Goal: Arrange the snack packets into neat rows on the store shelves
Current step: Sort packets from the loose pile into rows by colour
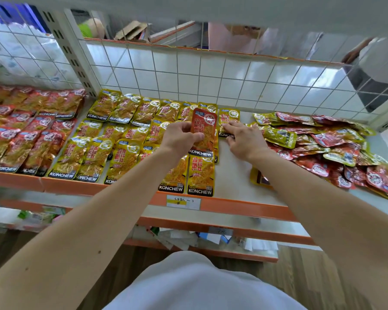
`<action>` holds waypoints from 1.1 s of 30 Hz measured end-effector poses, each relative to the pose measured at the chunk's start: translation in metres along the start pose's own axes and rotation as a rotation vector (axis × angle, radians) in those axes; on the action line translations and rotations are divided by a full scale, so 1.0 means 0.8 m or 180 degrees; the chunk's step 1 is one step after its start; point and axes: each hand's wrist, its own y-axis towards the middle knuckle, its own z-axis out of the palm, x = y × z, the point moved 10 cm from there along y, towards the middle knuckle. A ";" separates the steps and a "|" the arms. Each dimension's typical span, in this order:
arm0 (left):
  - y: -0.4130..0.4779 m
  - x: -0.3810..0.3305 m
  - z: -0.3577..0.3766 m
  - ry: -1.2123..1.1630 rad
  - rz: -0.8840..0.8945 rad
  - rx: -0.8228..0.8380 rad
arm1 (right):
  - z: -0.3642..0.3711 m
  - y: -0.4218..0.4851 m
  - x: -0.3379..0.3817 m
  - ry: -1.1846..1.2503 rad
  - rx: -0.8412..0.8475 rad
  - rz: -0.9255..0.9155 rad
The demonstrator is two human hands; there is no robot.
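Nearest you, the shelf [233,180] carries yellow rows [121,139] that reach its orange front lip. Your left hand [180,138] grips a red packet [203,128] upright above those rows, fingers curled round its edge, likely held clear because it belongs with the red rows [29,133] further left. Your right hand [243,140] lies flat, fingers straight, pressing a yellow packet [228,118] at the back row's end, probably to square it. To its right a loose heap [327,146] of red and yellow packets lies unsorted; behind everything stands the wire grid [188,79]
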 end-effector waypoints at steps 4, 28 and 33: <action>0.009 -0.003 -0.001 0.0034 -0.0059 -0.0066 | 0.004 0.007 -0.003 -0.0022 0.0033 -0.0034; -0.070 0.009 -0.046 -0.0228 -0.0046 -0.0709 | -0.074 -0.109 0.072 0.0935 -0.0793 -0.0590; -0.137 0.014 -0.115 -0.0184 -0.0009 -0.1206 | -0.071 -0.124 0.161 0.1215 -0.0663 -0.1098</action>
